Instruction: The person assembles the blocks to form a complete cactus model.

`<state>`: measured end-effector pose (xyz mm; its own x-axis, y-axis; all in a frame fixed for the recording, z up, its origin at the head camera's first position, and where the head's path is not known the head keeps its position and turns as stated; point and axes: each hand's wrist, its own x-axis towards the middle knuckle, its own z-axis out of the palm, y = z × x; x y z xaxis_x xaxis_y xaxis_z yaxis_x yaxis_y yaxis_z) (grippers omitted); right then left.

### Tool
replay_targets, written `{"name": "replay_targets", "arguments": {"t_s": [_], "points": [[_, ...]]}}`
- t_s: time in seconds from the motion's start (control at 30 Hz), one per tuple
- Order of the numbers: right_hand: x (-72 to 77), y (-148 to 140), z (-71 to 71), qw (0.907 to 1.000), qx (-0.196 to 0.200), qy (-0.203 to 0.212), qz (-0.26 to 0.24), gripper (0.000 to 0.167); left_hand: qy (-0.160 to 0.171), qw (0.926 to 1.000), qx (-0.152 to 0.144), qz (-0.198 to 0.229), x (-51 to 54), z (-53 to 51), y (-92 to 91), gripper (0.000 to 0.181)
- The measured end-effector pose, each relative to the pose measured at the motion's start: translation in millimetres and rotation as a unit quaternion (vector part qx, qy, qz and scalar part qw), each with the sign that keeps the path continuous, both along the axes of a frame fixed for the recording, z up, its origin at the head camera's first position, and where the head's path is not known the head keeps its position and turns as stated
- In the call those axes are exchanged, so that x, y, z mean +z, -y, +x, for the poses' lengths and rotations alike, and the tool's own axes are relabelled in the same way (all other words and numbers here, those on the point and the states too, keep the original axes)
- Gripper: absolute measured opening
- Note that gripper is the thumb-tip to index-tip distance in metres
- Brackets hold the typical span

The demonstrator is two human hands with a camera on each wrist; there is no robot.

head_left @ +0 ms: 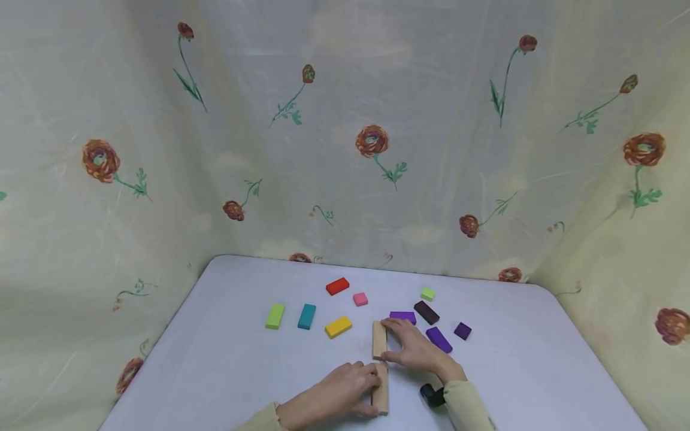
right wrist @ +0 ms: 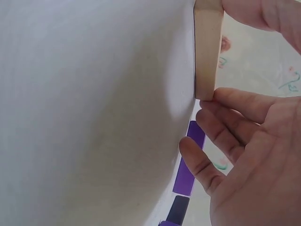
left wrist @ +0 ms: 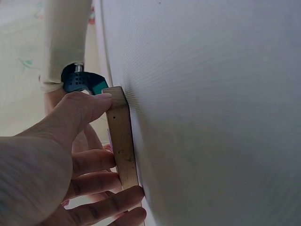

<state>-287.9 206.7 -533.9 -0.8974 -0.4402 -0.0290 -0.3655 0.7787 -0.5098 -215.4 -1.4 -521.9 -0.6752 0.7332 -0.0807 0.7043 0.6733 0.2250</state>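
Two plain wooden blocks lie end to end on the white table, near the front in the head view. My left hand (head_left: 345,388) grips the nearer wooden block (head_left: 383,392); in the left wrist view its thumb presses one end of that block (left wrist: 123,146) and the fingers reach along the side. The farther wooden block (head_left: 379,341) is pinched by my right hand (head_left: 414,348). Seen from the right wrist, thumb and index finger hold opposite ends of this block (right wrist: 208,54), while the other fingers bend loosely beside it. The blocks' ends meet or nearly meet.
Beyond the hands lie a yellow block (head_left: 338,327), teal block (head_left: 306,316), green block (head_left: 275,316), red block (head_left: 338,286) and small pink block (head_left: 360,299). To the right are purple blocks (head_left: 439,339), a dark brown block (head_left: 426,312) and a small green block (head_left: 428,294).
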Motion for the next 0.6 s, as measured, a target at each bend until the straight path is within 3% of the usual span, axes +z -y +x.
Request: {"name": "replay_targets", "arguments": {"t_s": [0.6], "points": [[-0.1, 1.7, 1.7, 0.9999, 0.007, 0.007, 0.006, 0.079, 0.009, 0.9998, -0.004, 0.015, 2.2, 0.5, 2.0, 0.047]]}}
